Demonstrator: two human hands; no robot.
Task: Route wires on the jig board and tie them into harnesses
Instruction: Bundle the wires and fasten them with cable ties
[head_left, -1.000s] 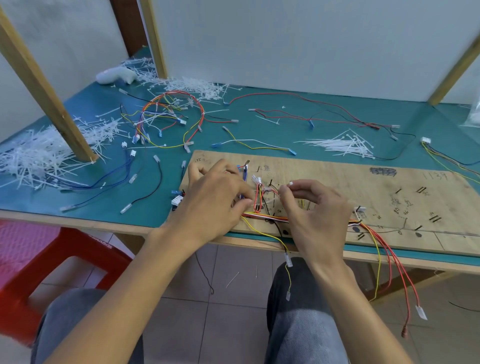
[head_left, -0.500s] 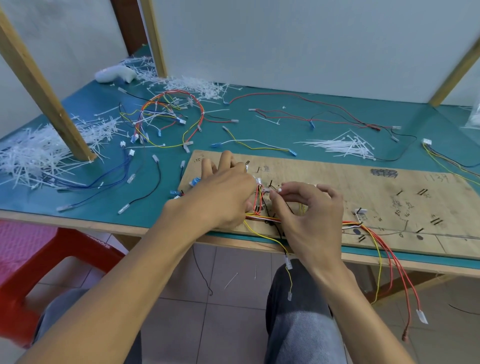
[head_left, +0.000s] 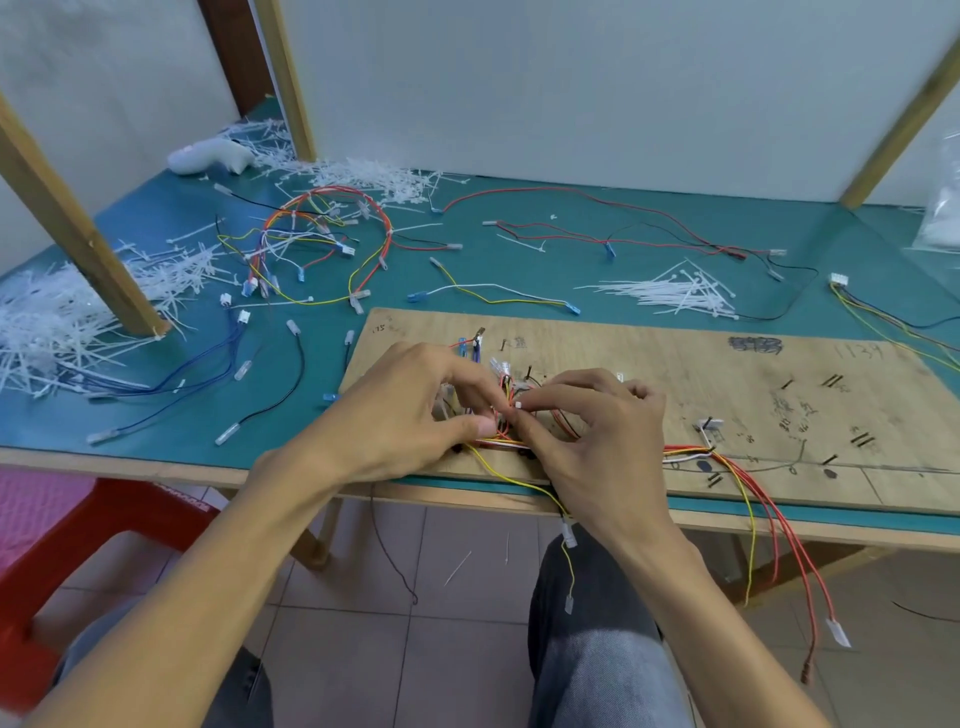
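Note:
A wooden jig board (head_left: 675, 374) lies on the teal table near its front edge. A bundle of red, yellow, white and orange wires (head_left: 691, 453) runs along the board's near edge and hangs over it. My left hand (head_left: 410, 415) and my right hand (head_left: 597, 431) meet over the bundle's left end. Left thumb and fingers pinch the wires. My right hand pinches a small white cable tie (head_left: 517, 404) at the same spot. Fingers hide the wires beneath.
A pile of white cable ties (head_left: 680, 293) lies behind the board, with more heaped at the left (head_left: 47, 332). A finished coiled harness (head_left: 322, 244) and loose wires (head_left: 597, 228) lie on the table. Wooden posts (head_left: 78, 228) stand at left. A red stool (head_left: 104, 525) is lower left.
My right hand has moved left toward the left hand and now pinches the tie against the bundle. My left fingers curled in from lying flatter on the board.

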